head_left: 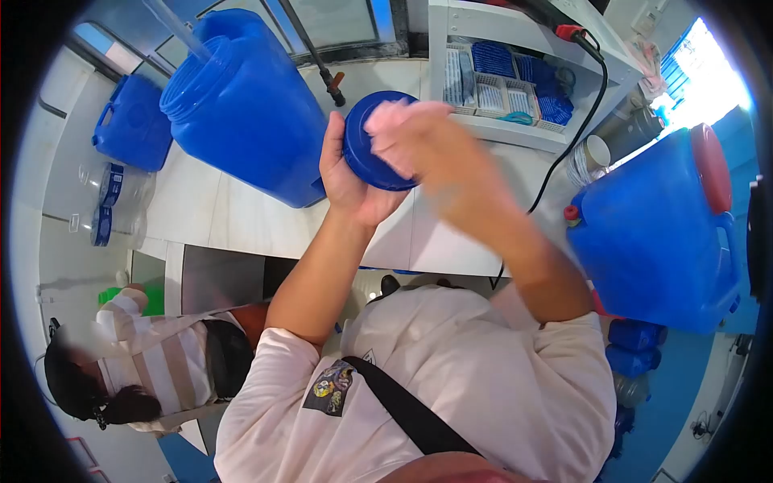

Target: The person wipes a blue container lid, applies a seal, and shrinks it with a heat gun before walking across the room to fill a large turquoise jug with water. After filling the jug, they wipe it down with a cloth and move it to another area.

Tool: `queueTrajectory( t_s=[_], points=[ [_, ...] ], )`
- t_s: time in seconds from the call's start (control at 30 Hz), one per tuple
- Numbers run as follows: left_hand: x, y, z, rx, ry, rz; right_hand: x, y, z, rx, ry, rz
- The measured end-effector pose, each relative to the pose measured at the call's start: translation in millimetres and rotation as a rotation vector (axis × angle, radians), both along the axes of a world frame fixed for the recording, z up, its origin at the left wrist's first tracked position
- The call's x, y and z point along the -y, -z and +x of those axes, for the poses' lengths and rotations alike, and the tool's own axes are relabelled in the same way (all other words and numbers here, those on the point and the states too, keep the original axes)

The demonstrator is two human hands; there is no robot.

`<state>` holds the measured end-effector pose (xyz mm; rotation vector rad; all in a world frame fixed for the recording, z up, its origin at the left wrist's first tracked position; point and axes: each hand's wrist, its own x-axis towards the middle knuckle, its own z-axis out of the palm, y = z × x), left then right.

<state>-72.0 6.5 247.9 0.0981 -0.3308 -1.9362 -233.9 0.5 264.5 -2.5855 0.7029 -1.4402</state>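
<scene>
My left hand (364, 197) grips a round blue lid (360, 133) from below and along its left edge, the thumb up its side. A crumpled pink cloth (392, 133) lies against the lid's face, pressed there by my right hand (443, 157). That hand and forearm are smeared by motion, but the cloth is bunched in its fingers. Just left of my hands stands a big blue jerrycan (250, 113) with its wide threaded mouth uncovered. A clear tube (181, 32) runs down into that mouth.
Behind my hands is a pipe with an orange-handled tap (335, 84). A white shelf (503, 133) holds baskets of packets. A black cable (564, 153) hangs over the counter (241, 217). Another blue jerrycan (652, 233) with a red cap stands right. A person (161, 362) is at lower left.
</scene>
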Motion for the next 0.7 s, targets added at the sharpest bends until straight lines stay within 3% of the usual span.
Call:
queueTrajectory(
  t_s=[0.1,0.13,0.17,0.23,0.27,0.3,0.33,0.37,0.43,0.5,0.57,0.63,0.7],
  points=[
    [-1,21,-13,0.038,-0.007,-0.101,24,3,16,-0.005,-0.028,-0.023],
    [0,24,-11,-0.201,0.139,-0.010,35,-2,16,0.045,-0.083,-0.037],
    [-1,24,-6,-0.195,0.139,0.000,29,-1,12,0.051,-0.082,-0.028],
    [2,7,0,0.003,-0.088,-0.122,15,-2,0,0.195,-0.203,0.403],
    [-1,-5,3,0.103,-0.144,-0.138,7,0,8,0.221,-0.216,0.400],
    [11,13,5,0.101,-0.149,-0.139,0,2,16,0.248,-0.229,0.396],
    [22,24,2,0.030,-0.028,-0.381,-2,-1,21,0.130,-0.169,0.139],
    [18,36,0,-0.076,0.007,-0.365,-6,-6,21,0.011,-0.107,-0.111],
    [-1,10,-20,-0.284,0.084,-0.328,5,-16,5,-0.128,-0.070,0.058],
    [-7,-14,-11,0.057,-0.199,-0.024,12,-10,-3,0.121,-0.031,0.329],
    [-2,-18,4,0.172,-0.320,-0.065,-6,5,2,0.002,-0.118,0.158],
    [2,9,12,-0.162,0.133,-0.304,-34,5,27,0.047,0.022,0.005],
    [0,17,-13,-0.319,0.171,-0.366,-24,1,35,0.051,-0.067,0.066]
  ],
)
